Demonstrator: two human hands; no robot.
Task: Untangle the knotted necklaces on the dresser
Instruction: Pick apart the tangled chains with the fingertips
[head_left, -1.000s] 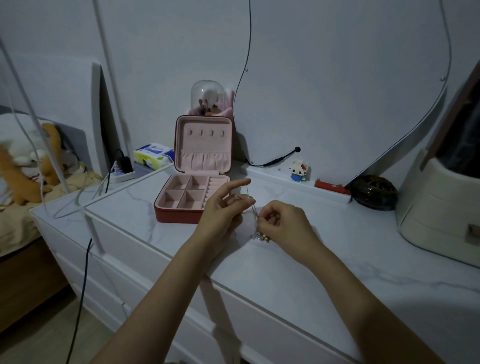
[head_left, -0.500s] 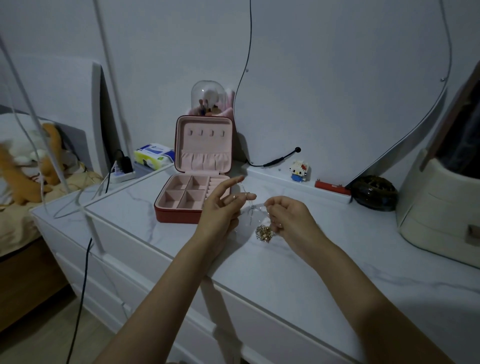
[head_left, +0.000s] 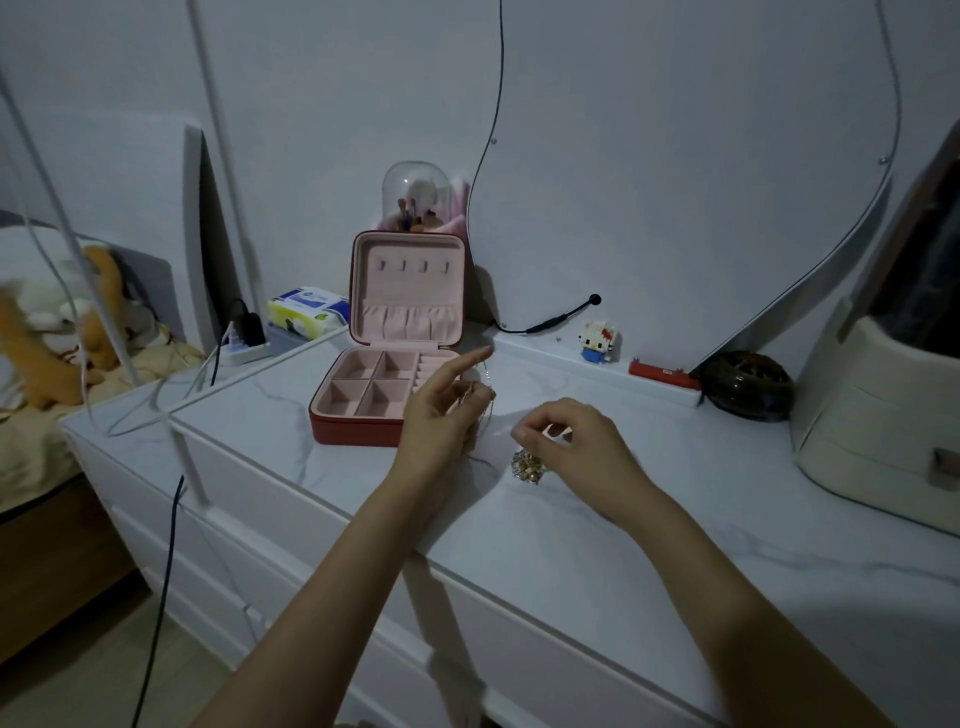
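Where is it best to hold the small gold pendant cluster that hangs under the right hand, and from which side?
Probably pinch the chain just above the pendant cluster, coming from above: the cluster dangles low under the right hand, bumpy and small, so its thin chain gives better control.

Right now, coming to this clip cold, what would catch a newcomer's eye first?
Two bare hands meet at mid-frame above the marble-look dresser: the left hand and right hand pinch a thin chain, with a glittery gold pendant cluster just below the right hand. Just behind the left hand sits an open red jewelry box with a pink lining, its compartments bare.
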